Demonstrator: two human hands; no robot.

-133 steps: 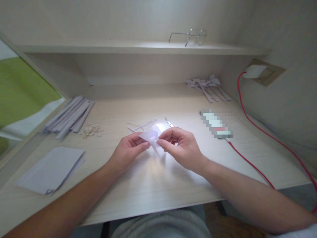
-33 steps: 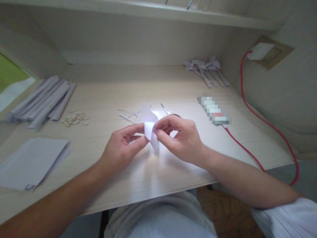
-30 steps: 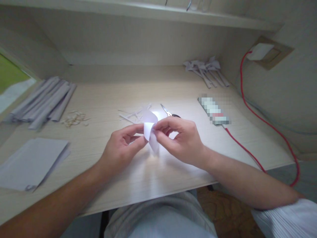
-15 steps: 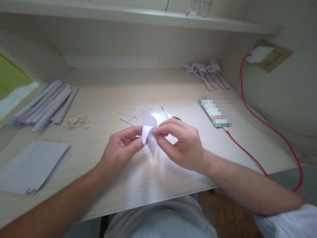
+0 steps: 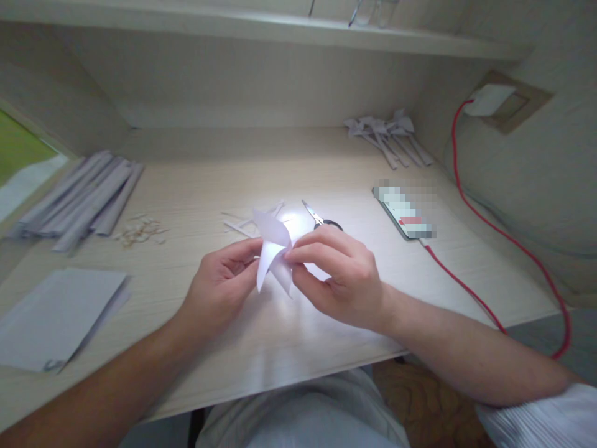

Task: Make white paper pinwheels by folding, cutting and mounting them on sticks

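A white paper pinwheel [image 5: 270, 249] with curved blades is held between both hands above the desk. My left hand [image 5: 224, 280] grips it from the left, thumb and forefinger closed at its edge. The fingertips of my right hand [image 5: 338, 270] pinch the pinwheel near its middle from the right; whatever small part lies under them is hidden. Just behind my right hand lie scissors [image 5: 319, 219] with dark handles, partly covered. Thin paper strips [image 5: 240, 225] are scattered on the desk behind the pinwheel.
Rolled paper sticks [image 5: 84, 199] are piled at left, beside small pale pieces [image 5: 140, 230] and a stack of paper sheets [image 5: 60, 317]. Several paper pinwheels [image 5: 389, 134] lie at back right. A phone [image 5: 403, 211] on a red cable [image 5: 457, 286] rests at right. A shelf [image 5: 261, 37] spans above.
The pinwheel has turned so more of its blades face me, and it has shifted slightly left with my left hand. My right hand keeps its pinch and has barely moved.
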